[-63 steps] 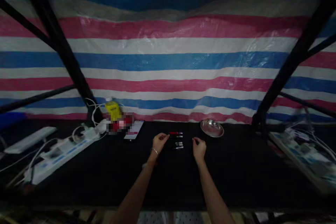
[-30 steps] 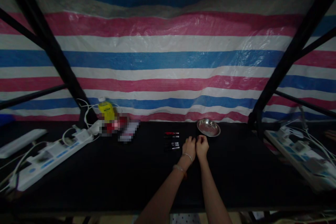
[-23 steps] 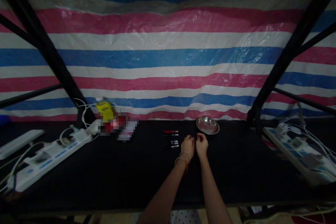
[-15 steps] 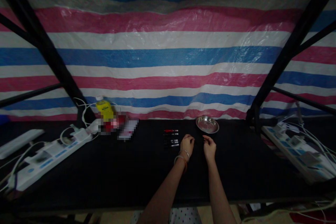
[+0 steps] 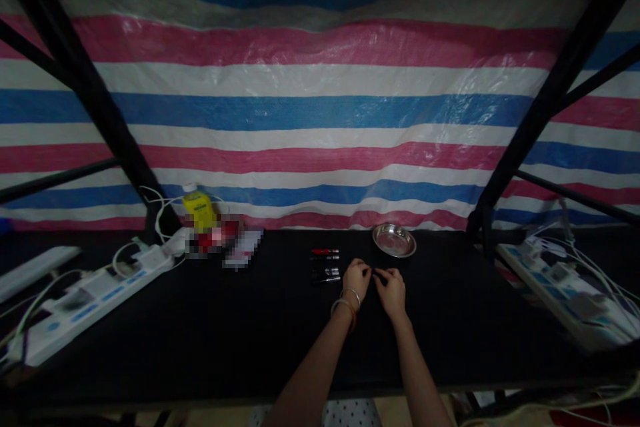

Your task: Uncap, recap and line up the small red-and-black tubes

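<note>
On the black table, my left hand [image 5: 356,278], with bracelets at the wrist, has its fingers pinched together. Close to its right, my right hand [image 5: 393,290] is also closed, its fingertips near the left ones. Something small and dark shows between the two hands, too dark to name. Left of my left hand lie several slim pens or tubes in a column, a red one [image 5: 325,251] at the top and dark ones with silvery ends [image 5: 327,278] below. A round shiny metal dish [image 5: 394,241] sits just beyond my right hand.
White power strips with cables lie at the left [image 5: 95,300] and right [image 5: 570,287]. A yellow bottle [image 5: 200,208] and blurred items stand at the back left. Black frame posts rise on both sides before a striped sheet [image 5: 320,113].
My right hand has moved left and slightly down, close to my left hand, and its fingers have closed. My left hand has barely moved.
</note>
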Tool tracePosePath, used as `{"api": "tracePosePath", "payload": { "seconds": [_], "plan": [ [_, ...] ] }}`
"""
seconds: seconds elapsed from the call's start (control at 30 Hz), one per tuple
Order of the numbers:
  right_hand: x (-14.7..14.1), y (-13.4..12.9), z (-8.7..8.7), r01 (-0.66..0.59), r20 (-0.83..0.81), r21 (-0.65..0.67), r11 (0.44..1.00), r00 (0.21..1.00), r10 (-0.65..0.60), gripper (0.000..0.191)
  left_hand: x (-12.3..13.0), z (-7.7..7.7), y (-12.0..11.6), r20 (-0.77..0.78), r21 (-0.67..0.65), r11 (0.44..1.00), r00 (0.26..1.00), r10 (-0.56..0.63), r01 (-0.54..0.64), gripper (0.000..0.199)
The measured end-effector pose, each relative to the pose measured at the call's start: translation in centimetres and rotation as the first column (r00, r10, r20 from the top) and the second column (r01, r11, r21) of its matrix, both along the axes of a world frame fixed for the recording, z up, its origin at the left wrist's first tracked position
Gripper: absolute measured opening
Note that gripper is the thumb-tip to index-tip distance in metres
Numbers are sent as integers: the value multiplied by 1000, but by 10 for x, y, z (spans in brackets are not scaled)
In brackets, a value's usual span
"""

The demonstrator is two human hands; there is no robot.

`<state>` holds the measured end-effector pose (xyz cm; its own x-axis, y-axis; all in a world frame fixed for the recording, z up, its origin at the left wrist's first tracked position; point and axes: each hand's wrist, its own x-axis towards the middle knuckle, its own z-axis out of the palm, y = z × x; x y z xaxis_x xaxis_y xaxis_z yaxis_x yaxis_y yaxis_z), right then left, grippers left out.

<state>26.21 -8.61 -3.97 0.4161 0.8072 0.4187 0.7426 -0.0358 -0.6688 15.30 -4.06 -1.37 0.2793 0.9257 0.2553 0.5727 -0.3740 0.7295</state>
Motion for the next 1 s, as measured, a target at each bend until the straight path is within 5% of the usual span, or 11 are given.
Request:
{"api": "tracePosePath", "payload": {
  "seconds": [0.37, 0.63, 1.0],
  "plan": [
    [-9, 5, 6, 59, -182, 66, 996, 982, -46, 25, -1, 1, -1, 18, -3, 999, 999, -35, 35, 21],
    [-23, 16, 6, 55, -476, 182, 982, 879, 39, 28, -2, 0, 0, 72, -4, 1000, 997, -27, 27, 19],
    [-31, 20, 4, 121, -280, 145, 982, 957, -76, 23, 2, -10, 4, 126, -7, 1000, 992, -8, 9, 16]
  ]
}}
